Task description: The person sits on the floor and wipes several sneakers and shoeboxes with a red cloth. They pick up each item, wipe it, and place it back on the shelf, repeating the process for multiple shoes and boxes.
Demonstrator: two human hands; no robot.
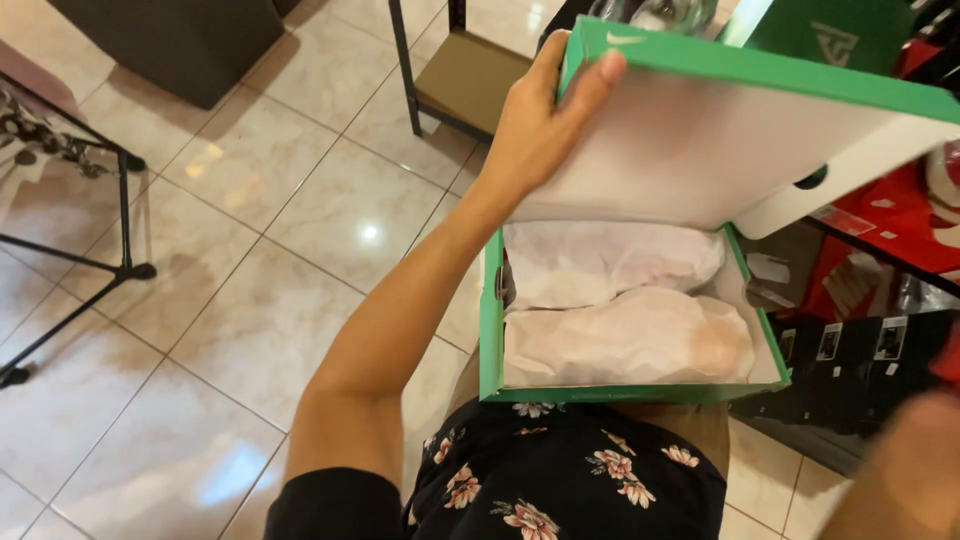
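Plainly, the left hand (540, 125) grips the near corner of a green shoebox lid (740, 140), thumb hooked over the rim and fingers (605, 75) wrapped behind it, holding the lid tipped up and open. The green shoebox (490, 330) rests on the person's lap, against a black floral skirt (570, 480), with its long side toward the body. Inside lie two bundles wrapped in white tissue paper (620, 330), side by side — the contents under the paper cannot be made out. The right hand (915, 470) shows only as a blurred shape at the lower right edge, apart from the box; whether its fingers are released or clenched I cannot tell. Beyond the box stand red boxes (900, 220) and dark packaging on a low shelf, and to the left a glossy tiled floor (250, 250) with a black folding frame (120, 230). Risks, as a judgement: the box sits on the lap with only one hand steadying it by the lid — a pull on that lid could tip the tray forward and spill the wrapped bundles onto the floor. The lid looks hinged along the far edge, so forcing it further back could crease or tear that fold. A one-corner grip may also twist the cardboard.
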